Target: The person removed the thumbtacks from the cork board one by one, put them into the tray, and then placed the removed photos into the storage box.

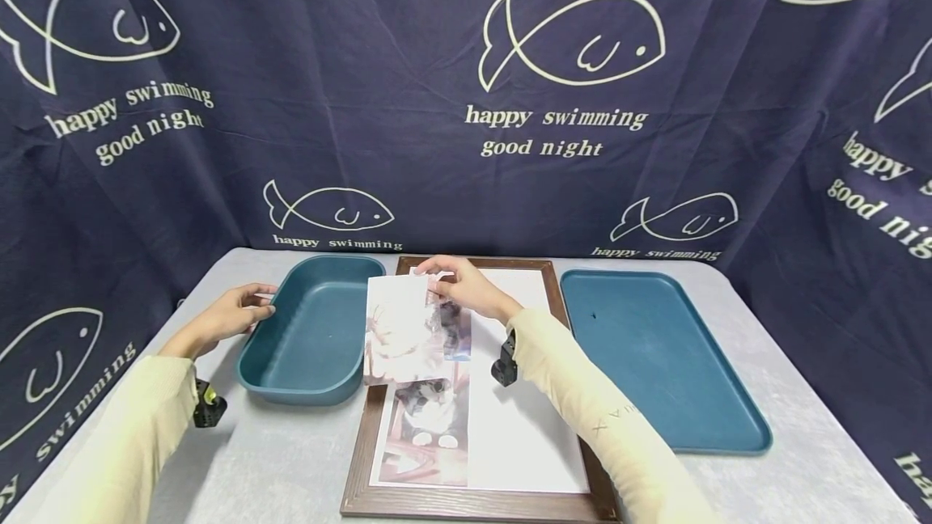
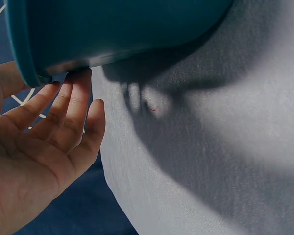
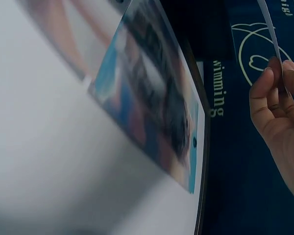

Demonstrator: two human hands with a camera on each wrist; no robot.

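Observation:
My left hand (image 1: 227, 317) is at the left side of a deep blue tray (image 1: 249, 362). In the left wrist view its fingers (image 2: 78, 105) are extended, tips right at the tray's rim and outer wall. With thumb and fingers, my right hand (image 1: 469, 288) pinches the upper edge of a photo print (image 1: 400, 338), pale with glare, raised over a brown wooden frame (image 1: 466, 502). The right wrist view shows that print nearly edge-on. Inside the frame, a cat photo (image 1: 429, 435) lies at lower left on the white board (image 1: 527, 427); another photo (image 1: 457, 330) is partly hidden behind the held print.
A shallow blue tray (image 1: 655, 354) lies to the right of the frame, with a small dark mark on it. All stand on a pale grey table (image 1: 794, 395). Dark blue cloth (image 1: 451, 200) with fish drawings hangs behind and at both sides.

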